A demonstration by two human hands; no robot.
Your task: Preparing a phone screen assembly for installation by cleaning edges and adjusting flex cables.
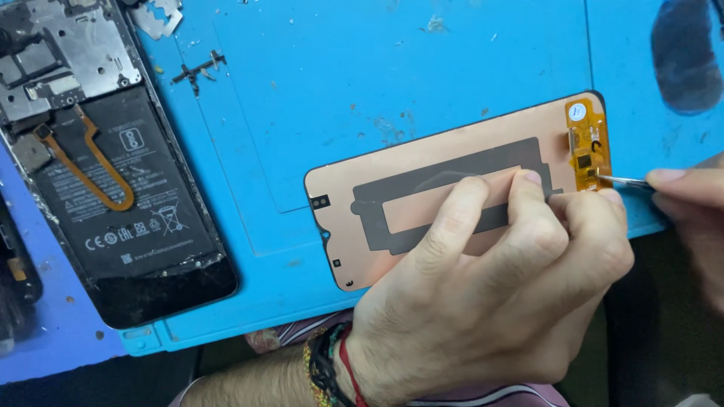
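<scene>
A phone display panel [392,177] lies face down on a blue mat [317,68], its copper-coloured back showing a dark grey rectangular frame. An orange flex cable [587,136] sits at its right end. My left hand [490,294] presses down on the panel with its fingers spread over the grey frame. My right hand [690,218] enters from the right edge, pinching thin metal tweezers [626,181] whose tip touches the lower part of the flex cable. Braided bands circle my left wrist.
An opened phone [105,158] with its black battery and an orange flex strip lies at the left on the mat. A small metal shield [158,15] and a dark bracket [197,69] lie near the top left. A dark smudge [685,56] marks the mat's top right.
</scene>
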